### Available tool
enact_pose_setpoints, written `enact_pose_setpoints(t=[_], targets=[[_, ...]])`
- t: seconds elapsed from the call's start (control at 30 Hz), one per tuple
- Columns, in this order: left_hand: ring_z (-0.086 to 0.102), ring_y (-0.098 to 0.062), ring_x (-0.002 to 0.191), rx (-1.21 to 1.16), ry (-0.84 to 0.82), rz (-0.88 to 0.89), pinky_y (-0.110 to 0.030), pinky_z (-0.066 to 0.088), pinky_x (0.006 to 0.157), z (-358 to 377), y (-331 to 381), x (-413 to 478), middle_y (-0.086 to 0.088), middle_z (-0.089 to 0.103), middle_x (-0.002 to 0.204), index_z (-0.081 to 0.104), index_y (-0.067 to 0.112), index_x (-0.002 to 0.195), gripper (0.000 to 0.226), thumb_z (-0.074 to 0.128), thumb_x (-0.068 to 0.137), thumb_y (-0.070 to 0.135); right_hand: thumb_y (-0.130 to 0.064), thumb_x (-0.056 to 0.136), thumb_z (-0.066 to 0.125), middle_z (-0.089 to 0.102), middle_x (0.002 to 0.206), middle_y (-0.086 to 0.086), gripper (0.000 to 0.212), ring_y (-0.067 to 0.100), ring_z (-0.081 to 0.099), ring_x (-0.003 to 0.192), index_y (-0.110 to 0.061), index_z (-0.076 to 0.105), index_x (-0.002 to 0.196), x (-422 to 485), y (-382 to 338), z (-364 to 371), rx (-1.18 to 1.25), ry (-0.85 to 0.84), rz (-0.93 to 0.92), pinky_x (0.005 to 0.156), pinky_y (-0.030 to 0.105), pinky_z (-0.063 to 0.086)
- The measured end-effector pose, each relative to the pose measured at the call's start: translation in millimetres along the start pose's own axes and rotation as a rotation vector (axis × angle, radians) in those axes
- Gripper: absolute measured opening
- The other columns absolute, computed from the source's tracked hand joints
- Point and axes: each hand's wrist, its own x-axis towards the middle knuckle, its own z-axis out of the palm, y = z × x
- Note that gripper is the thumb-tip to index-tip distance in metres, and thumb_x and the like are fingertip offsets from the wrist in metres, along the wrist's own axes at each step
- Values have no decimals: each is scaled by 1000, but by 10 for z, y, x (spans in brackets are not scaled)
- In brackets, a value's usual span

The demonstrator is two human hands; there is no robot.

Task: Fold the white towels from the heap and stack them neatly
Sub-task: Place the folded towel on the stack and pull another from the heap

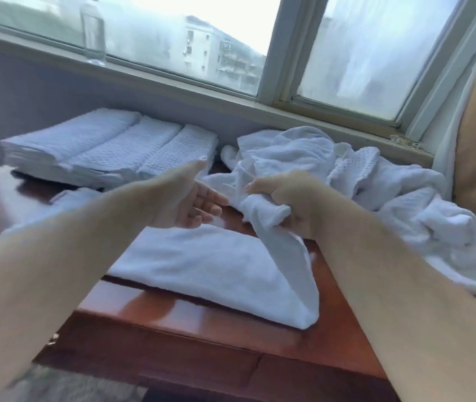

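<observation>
White waffle-weave towels point(109, 143); reddish-brown table point(231, 329).

Folded stack point(109, 146) left on table point(202, 329), heap point(376, 184) right, towel point(202, 265) in front

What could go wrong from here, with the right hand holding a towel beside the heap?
1. The right hand grips a bunched towel that touches the heap; lifting it may drag other towels along.
2. The bunched towel trails down onto the flat towel in front, so a pull may disturb that one.
3. The open left hand is close to the corner of the folded stack and could nudge it.
</observation>
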Motion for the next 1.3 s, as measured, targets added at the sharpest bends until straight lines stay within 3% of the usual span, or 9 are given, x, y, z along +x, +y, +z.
enact_pose_setpoints(t=[0.1,0.27,0.37,0.6,0.77,0.9,1.0,1.17,1.3], targets=[[72,-27,75,76,75,-60,-29,55,58,-665,3,-258,-17,74,98,77,3,97,90,25,92,76,-12,93,61,51,63,5,1,17,49,56,-12,61,93,258,-21,720,-100,-62,-15,52,24,39],[68,-16,62,112,645,143,-28,47,60,-1547,-329,-541,-5,75,83,73,13,89,55,37,99,54,-14,87,69,57,68,5,16,15,56,54,-14,55,78,671,0,1484,-176,-41,21,46,21,49],[60,-8,71,200,783,143,-23,43,65,-1811,-680,-594,4,70,85,70,17,88,46,39,103,46,-18,86,68,60,67,4,10,17,60,59,-14,61,80,837,-68,1884,-149,-99,10,53,25,52],[65,-23,90,-315,639,144,-30,53,82,-2155,-868,-821,-16,70,103,69,2,105,59,35,104,50,-11,91,61,53,54,8,9,18,52,43,-6,62,83,1100,-223,2625,-216,-158,57,46,23,44],[67,-30,97,-482,542,143,-39,53,96,-2207,-865,-981,-22,67,112,59,-7,124,68,33,105,52,-12,93,57,53,58,9,10,17,47,42,-7,58,84,1189,-198,2942,-133,-237,130,47,22,37],[68,-31,101,-534,497,117,-37,57,80,-2246,-880,-988,-22,67,120,56,-6,125,62,38,104,50,-31,102,48,70,61,10,30,20,66,49,-6,62,100,1286,-101,2761,73,-203,141,49,26,51],[67,-25,101,-251,611,54,-35,52,84,-2244,-822,-907,-11,69,117,61,2,119,48,55,97,44,-27,101,48,67,57,8,26,20,64,48,-6,61,96,1306,-33,2490,42,-108,79,46,24,50],[54,-21,92,891,807,-71,-32,42,71,-2130,-691,-679,0,58,111,53,12,119,54,63,87,54,-26,95,56,71,62,2,22,18,66,57,-10,68,86,1195,160,2061,-373,54,-159,61,36,56],[55,-29,97,1119,883,-11,-43,49,82,-2011,-755,-589,-7,59,117,43,20,134,53,57,94,52,-27,88,65,70,88,-3,6,23,65,91,-23,69,90,923,469,1507,-771,286,-287,81,35,50]])
